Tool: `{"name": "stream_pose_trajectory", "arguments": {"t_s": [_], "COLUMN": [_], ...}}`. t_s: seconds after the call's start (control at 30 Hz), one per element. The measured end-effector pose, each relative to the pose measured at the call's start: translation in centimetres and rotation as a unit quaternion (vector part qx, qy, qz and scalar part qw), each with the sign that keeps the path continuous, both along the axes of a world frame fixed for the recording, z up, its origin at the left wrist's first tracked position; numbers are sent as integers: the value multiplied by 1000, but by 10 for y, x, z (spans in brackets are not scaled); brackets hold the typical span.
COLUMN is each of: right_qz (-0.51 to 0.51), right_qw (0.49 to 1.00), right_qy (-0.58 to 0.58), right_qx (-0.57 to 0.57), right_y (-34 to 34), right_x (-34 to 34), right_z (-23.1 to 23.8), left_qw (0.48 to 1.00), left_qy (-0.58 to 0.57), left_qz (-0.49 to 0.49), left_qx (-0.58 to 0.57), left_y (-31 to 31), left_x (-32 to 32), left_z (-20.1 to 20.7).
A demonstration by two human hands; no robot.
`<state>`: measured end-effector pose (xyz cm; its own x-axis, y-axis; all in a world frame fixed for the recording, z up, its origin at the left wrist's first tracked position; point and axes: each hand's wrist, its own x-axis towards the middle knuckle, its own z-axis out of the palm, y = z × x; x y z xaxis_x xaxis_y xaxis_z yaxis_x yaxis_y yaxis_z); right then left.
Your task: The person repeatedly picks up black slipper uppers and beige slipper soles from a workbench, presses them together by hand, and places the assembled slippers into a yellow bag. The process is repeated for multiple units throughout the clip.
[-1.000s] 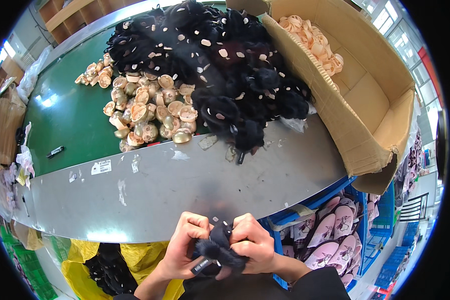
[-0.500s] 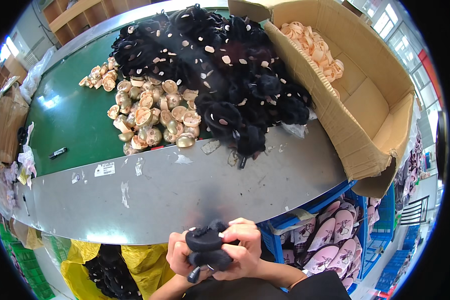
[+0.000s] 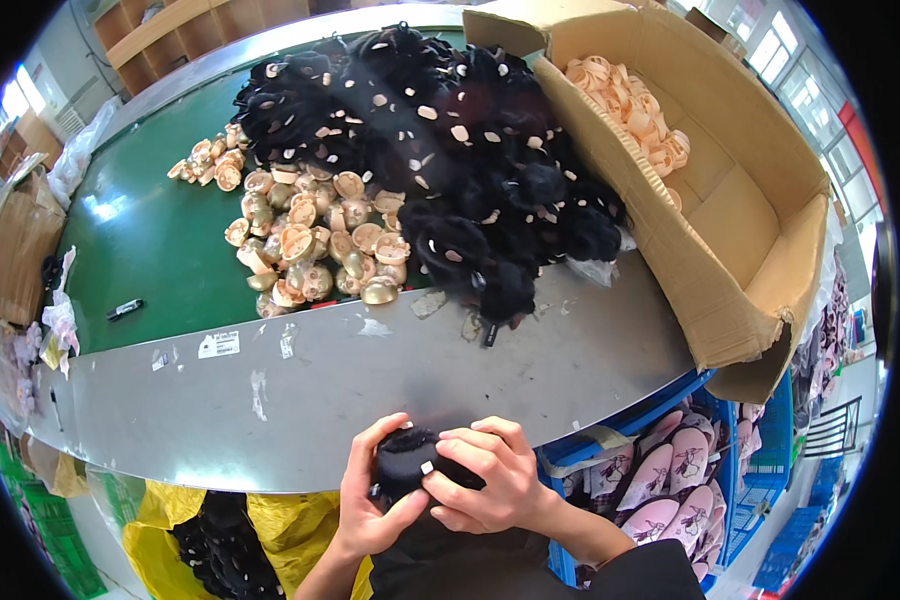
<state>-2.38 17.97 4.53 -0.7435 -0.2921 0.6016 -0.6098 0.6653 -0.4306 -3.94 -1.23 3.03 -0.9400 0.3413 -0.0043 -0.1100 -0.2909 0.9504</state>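
Both of my hands hold a black plush piece point(image 3: 402, 464) in front of my body, just off the table's near edge. It is rounded and soft, with small pale tabs showing on it. My left hand point(image 3: 367, 490) is closed round its left side, thumb below and fingers at the top. From the right, my right hand point(image 3: 495, 478) grips it with bent fingers lying over it. What lies under the fingers is hidden. Beyond the table's steel edge is a big heap of similar black plush pieces point(image 3: 400, 120) dotted with pale bits.
Left of the heap lie gold and skin-coloured doll-head shells point(image 3: 315, 240). A cardboard box point(image 3: 670, 230) at right holds peach-coloured strips point(image 3: 625, 105). A marker point(image 3: 125, 309) rests on the green surface. Below stand a yellow bag point(image 3: 295, 530) with black pieces and a blue crate point(image 3: 562, 548) beside pink slippers point(image 3: 650, 475).
The black plush piece has been turned and bunched into a rounder shape. My left hand has opened wider around it, and my right fingers have moved over its top.
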Motion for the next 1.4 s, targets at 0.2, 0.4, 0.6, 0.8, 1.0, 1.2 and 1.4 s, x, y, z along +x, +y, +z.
{"name": "stream_pose_trajectory", "arguments": {"t_s": [0.2,0.4,0.6,0.8,1.0,1.2,1.4], "right_qz": [60,8,-288,-409,-341,-408,-385], "right_qw": [998,998,944,903,827,743,774], "right_qy": [4,21,71,-97,-328,-407,-367], "right_qx": [-34,-54,-146,89,305,340,342], "right_y": [9,37,163,331,414,417,409], "right_x": [-1,-8,-99,-199,-246,-218,-218], "right_z": [-7,3,119,197,92,57,31], "left_qw": [989,981,974,974,966,956,959], "left_qy": [52,16,-17,20,20,29,27], "left_qz": [41,121,197,196,228,236,222], "left_qx": [-132,-153,-112,-113,-118,-174,-173], "left_y": [-2,8,8,13,8,4,3], "left_x": [-4,-2,-5,-3,0,5,8], "left_z": [4,0,-5,7,19,-10,-10]}}
